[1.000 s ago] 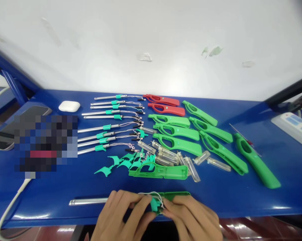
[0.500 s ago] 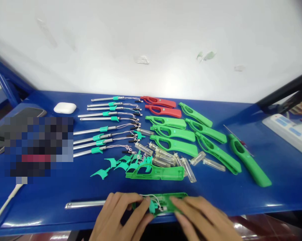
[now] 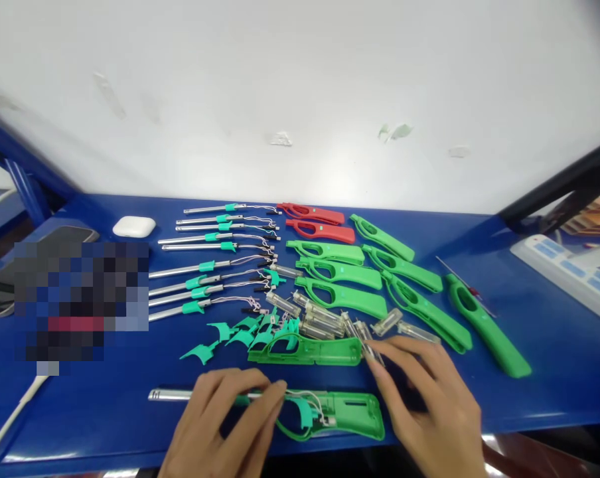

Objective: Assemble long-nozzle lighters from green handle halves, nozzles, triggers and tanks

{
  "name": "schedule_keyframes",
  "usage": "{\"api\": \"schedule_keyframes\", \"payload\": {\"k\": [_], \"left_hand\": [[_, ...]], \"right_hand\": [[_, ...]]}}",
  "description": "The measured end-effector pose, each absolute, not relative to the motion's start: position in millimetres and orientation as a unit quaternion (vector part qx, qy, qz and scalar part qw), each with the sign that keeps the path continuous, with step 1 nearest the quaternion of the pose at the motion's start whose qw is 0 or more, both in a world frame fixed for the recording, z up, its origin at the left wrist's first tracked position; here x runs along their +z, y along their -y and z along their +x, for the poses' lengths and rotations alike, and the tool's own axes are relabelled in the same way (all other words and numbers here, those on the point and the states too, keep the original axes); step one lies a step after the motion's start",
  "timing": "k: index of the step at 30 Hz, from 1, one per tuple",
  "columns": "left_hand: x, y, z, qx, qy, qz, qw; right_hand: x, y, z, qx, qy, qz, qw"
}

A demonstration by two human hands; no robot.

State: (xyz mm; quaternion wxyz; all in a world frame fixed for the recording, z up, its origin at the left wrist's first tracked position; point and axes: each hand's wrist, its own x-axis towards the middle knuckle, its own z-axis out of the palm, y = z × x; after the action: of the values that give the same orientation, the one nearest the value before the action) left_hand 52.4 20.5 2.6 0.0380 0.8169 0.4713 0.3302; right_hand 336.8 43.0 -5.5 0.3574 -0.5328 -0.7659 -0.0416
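My left hand [image 3: 225,421] is closed on the metal tube assembly [image 3: 170,395], which lies along an open green lighter shell [image 3: 354,411] near the table's front edge. A teal trigger piece [image 3: 306,413] and pinkish wires sit inside that shell. Thumb and fingers of my right hand [image 3: 422,398] close around a clear fuel tank [image 3: 374,352] beside the right end of a second open green shell [image 3: 330,352]. More clear tanks [image 3: 324,317] lie in a pile just behind. Loose teal triggers [image 3: 198,353] are spread left of the pile.
Several metal tubes with wires [image 3: 200,267] lie in rows at centre left. Red shells [image 3: 324,231] and green shells [image 3: 424,302] lie right of them. A white case [image 3: 134,226], a phone [image 3: 36,255] and a power strip [image 3: 569,272] sit farther out.
My right hand has left the front shell and moved up to the clear tanks, closing on one. My left hand remains on the tube, now slightly left. The view has shifted a little.
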Motion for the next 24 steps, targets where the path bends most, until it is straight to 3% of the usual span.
{"api": "schedule_keyframes", "payload": {"k": [9, 18, 24], "left_hand": [[5.5, -47.3, 18.8, 0.285, -0.555, 0.781, -0.011], [-0.5, -51.7, 11.6, 0.294, -0.559, 0.775, -0.018], [13.3, -62.9, 16.9, 0.288, -0.531, 0.796, -0.021]], "right_hand": [[2.2, -56.3, 312.6, -0.010, 0.819, -0.459, 0.343], [4.2, -71.8, 327.1, -0.075, 0.788, -0.493, 0.360], [12.6, -86.0, 324.9, -0.092, 0.803, -0.497, 0.317]]}}
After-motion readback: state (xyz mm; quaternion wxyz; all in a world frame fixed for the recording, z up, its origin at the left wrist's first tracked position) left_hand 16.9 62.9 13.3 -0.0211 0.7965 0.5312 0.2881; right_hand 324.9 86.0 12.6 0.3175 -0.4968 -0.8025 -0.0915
